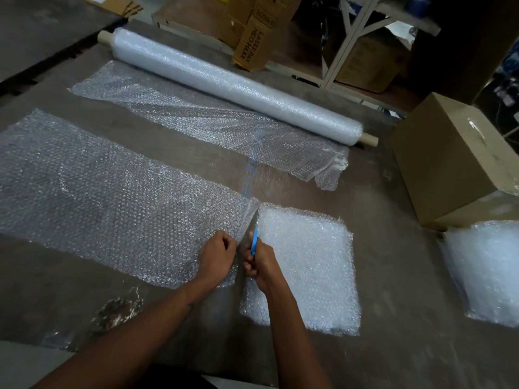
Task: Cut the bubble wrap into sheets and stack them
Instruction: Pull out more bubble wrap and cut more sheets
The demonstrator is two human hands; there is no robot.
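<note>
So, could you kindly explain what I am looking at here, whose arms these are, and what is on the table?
There is no machine: one camera worn on a person's head looks down at their own bare hands. The left hand pinches a long bubble wrap strip on the brown table. The right hand grips blue-handled scissors, cutting across the strip. Beside the cut lies a stack of cut sheets, with another pile at the right edge. Further back lie a second strip, the roll and a cardboard box.
</note>
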